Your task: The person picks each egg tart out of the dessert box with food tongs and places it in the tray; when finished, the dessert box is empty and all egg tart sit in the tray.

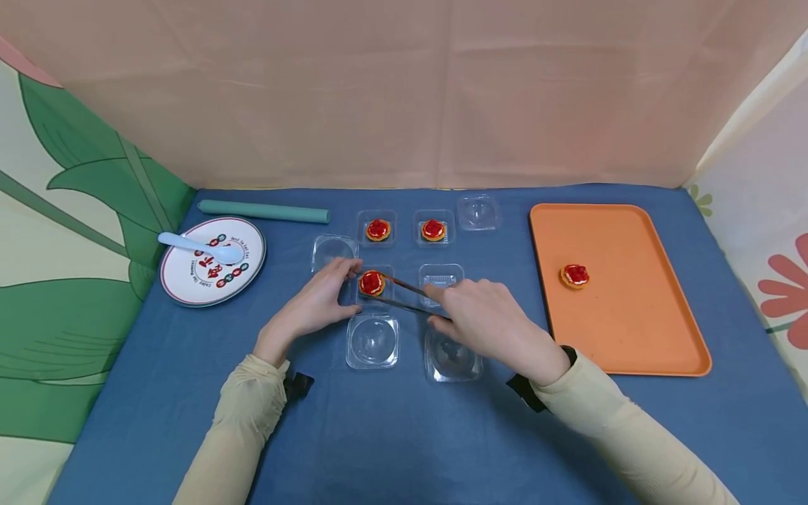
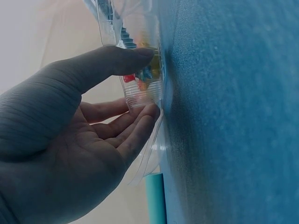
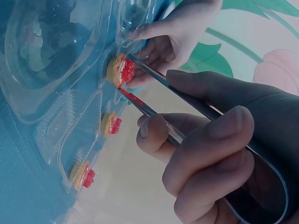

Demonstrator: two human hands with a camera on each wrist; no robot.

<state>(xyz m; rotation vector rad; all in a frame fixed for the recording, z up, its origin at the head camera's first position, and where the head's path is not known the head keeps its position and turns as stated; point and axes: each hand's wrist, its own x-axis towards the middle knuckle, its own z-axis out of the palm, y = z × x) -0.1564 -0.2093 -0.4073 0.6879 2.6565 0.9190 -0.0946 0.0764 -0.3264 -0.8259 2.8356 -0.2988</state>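
My right hand holds metal tweezers between thumb and fingers. Their tips stand apart at either side of a small red-topped tart, and one tip is smeared red. That tart sits in a clear plastic box in the front row. My left hand holds this box by its sides, thumb toward me and fingers on the far side. To its right, partly behind the tweezers and right hand, stands another clear box without a tart. Two boxes behind hold a tart each.
An orange tray on the right bears one tart. Clear lids lie around the boxes. Stacked plates with a pale blue spoon stand left, below a teal roll. Cloth walls border the blue table.
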